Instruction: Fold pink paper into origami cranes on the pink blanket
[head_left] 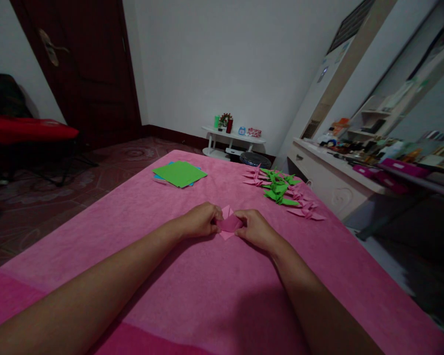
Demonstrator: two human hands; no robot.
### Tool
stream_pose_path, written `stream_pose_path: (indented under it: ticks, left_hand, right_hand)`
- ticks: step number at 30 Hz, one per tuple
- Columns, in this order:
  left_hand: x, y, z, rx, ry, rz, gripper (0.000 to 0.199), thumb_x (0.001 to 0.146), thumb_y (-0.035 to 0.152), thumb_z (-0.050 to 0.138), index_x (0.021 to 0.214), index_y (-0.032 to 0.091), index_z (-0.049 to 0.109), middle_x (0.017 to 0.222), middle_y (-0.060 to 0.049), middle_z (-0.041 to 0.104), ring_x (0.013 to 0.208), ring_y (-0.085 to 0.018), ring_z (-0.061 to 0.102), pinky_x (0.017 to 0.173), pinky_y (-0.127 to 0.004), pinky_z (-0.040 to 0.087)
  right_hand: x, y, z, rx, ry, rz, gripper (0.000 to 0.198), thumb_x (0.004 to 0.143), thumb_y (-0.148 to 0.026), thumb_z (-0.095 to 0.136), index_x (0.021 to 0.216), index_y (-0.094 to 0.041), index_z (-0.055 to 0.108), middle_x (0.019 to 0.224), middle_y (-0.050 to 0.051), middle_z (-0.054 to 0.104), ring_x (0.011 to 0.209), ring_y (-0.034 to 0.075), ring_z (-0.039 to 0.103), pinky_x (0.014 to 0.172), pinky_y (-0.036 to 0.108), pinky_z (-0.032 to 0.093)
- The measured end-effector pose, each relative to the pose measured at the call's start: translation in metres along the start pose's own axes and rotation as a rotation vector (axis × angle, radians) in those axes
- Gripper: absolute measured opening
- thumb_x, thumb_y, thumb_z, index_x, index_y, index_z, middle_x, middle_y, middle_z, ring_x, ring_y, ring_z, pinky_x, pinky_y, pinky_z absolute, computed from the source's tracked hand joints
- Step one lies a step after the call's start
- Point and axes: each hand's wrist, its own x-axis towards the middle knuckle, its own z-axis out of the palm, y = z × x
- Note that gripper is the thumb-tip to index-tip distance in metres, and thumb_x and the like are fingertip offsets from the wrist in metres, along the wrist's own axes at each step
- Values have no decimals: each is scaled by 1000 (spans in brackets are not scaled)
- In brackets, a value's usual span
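Observation:
Between my hands, on the pink cloth [192, 291], is a small pink origami paper [229, 224], partly folded with its flaps raised. My left hand [204, 220] pinches its left edge between thumb and fingers. On the opposite side, my right hand [256, 228] grips the right edge the same way. The fingers cover both sides of the paper, so some of its folds are hidden. Beyond my right hand lie several folded paper cranes, green ones [279, 190] and pink ones [306, 211], in a loose group.
A stack of square paper [180, 173], green on top with blue showing below, lies at the far left of the cloth. A cluttered dresser [329, 170] stands along the right. Against the back wall is a low white shelf [237, 135]; a red chair [25, 132] is at left.

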Motion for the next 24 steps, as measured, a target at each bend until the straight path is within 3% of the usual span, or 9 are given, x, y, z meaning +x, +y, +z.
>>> stream_pose_path:
  ticks: [10, 24]
  left_hand:
    - [-1, 4, 1, 80, -9, -151, 9, 68, 22, 60, 65, 13, 58, 63, 0, 57, 54, -9, 47, 52, -20, 31]
    - [-3, 7, 5, 226, 49, -61, 1, 66, 16, 56, 67, 16, 57, 69, -2, 59, 67, -14, 52, 61, -23, 34]
  right_hand:
    - [0, -2, 4, -12, 0, 14, 18, 61, -10, 59, 77, -15, 62, 66, -2, 58, 59, 11, 49, 51, 19, 30]
    - [0, -3, 6, -2, 15, 30, 16, 59, -9, 62, 74, -15, 63, 64, -2, 59, 59, 11, 50, 51, 19, 31]
